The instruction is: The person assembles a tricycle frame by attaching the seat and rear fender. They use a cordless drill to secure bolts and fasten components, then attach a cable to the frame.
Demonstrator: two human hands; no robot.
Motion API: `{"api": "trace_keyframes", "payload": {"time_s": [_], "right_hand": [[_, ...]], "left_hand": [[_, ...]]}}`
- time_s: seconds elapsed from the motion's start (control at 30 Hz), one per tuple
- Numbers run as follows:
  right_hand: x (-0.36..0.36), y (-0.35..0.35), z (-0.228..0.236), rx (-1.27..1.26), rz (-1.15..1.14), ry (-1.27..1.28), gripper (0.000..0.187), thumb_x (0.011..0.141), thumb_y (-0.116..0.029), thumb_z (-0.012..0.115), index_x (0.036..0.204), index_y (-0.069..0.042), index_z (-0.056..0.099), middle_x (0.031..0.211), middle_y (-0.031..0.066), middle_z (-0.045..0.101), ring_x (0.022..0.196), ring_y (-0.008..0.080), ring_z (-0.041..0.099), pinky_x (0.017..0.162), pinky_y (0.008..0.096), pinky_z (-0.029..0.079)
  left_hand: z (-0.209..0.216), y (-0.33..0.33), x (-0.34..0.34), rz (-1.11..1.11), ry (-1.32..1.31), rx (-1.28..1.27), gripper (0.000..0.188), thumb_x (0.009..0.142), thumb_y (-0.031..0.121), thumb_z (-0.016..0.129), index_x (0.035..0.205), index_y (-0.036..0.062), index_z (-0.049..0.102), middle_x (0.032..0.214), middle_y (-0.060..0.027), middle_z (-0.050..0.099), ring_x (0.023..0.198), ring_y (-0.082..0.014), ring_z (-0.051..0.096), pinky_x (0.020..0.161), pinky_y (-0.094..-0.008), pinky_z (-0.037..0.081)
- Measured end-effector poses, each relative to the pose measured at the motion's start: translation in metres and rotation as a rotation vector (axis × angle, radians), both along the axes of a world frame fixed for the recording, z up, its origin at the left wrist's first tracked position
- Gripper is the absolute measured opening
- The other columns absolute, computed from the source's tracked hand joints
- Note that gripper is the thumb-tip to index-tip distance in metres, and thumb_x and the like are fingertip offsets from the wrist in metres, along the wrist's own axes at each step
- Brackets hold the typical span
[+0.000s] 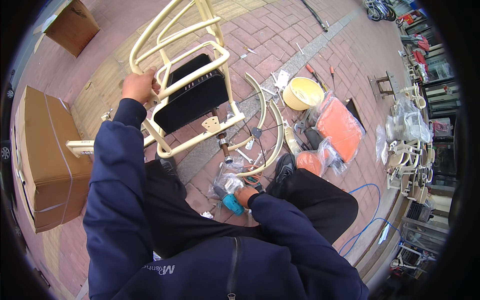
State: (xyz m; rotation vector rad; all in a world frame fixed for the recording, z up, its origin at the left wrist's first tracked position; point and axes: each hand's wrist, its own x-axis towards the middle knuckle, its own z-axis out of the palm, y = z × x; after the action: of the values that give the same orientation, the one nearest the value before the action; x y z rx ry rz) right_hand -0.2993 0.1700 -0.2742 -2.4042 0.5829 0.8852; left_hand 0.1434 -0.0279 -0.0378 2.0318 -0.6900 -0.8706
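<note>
My left hand (140, 87) is closed around a tube of a cream metal frame (190, 145), which looks like part of a cycle. A black panel or basket (195, 97) sits inside the frame. An axle-like rod (224, 145) with a metal collar sticks out of its lower bar, toward me. Low between my knees, my right hand (245, 195) is closed on a teal and black power tool (232, 204); its fingers are partly hidden. Curved cream fenders (276, 137) lie on the bricks just beyond that hand, among clear plastic bags and wrenches (249, 144).
A cardboard box (50, 155) stands at the left, another (72, 27) farther off. To the right are a yellow bucket (302, 93), screwdrivers (315, 75) and an orange seat-like pad (340, 130) in plastic. A blue hose (375, 200) runs near a stack of cream parts (407, 160).
</note>
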Motion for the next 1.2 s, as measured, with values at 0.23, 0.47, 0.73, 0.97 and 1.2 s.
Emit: {"api": "trace_keyframes", "payload": {"time_s": [0.23,0.47,0.73,0.97,1.2], "right_hand": [[0.017,-0.032,-0.003,0.136,-0.286,0.147,0.027,0.089,-0.013,0.051,0.108,-0.005,0.069,0.109,0.0221,0.069,0.101,0.0368,0.068,0.082,0.0505,0.055],[-0.008,-0.084,0.002,-0.223,-1.344,-0.182,0.043,0.08,-0.019,0.074,0.113,0.003,0.058,0.123,0.0253,0.055,0.114,0.0411,0.058,0.096,0.0466,0.048],[-0.041,-0.118,-0.045,-0.157,-1.187,0.001,0.031,0.085,-0.018,0.064,0.109,0.001,0.063,0.097,0.027,0.068,0.095,0.0416,0.067,0.083,0.0481,0.053],[-0.029,-0.144,0.031,-0.369,-1.343,-0.009,0.032,0.096,-0.033,0.056,0.106,-0.006,0.07,0.102,0.0235,0.07,0.101,0.0427,0.065,0.088,0.0494,0.051],[-0.025,-0.202,0.176,-0.558,-1.212,-0.005,0.029,0.091,-0.031,0.06,0.101,-0.007,0.073,0.105,0.0228,0.07,0.102,0.0411,0.066,0.088,0.0492,0.051]], "left_hand": [[0.012,-0.001,0.003,-0.052,-0.185,0.09,0.037,0.093,0.036,0.059,0.084,0.0013,0.068,0.065,-0.0081,0.069,0.052,-0.0176,0.063,0.047,-0.0322,0.047],[0.016,-0.007,-0.004,0.008,-0.191,0.176,0.035,0.093,0.034,0.058,0.087,0.0019,0.069,0.065,-0.0075,0.069,0.051,-0.0175,0.062,0.046,-0.033,0.046],[0.003,0.0,0.005,-0.058,-0.222,0.061,0.038,0.091,0.035,0.063,0.087,-0.0016,0.068,0.066,-0.0084,0.069,0.055,-0.0185,0.064,0.05,-0.0341,0.05],[0.013,0.002,0.008,-0.224,-0.488,0.21,0.044,0.091,0.04,0.059,0.108,0.0003,0.068,0.083,-0.0203,0.07,0.078,-0.0319,0.069,0.073,-0.0385,0.055],[0.067,0.01,-0.048,0.162,-1.051,-0.3,0.06,0.084,0.039,0.072,0.12,-0.0074,0.06,0.111,-0.0285,0.066,0.104,-0.0394,0.066,0.091,-0.0419,0.051]]}}
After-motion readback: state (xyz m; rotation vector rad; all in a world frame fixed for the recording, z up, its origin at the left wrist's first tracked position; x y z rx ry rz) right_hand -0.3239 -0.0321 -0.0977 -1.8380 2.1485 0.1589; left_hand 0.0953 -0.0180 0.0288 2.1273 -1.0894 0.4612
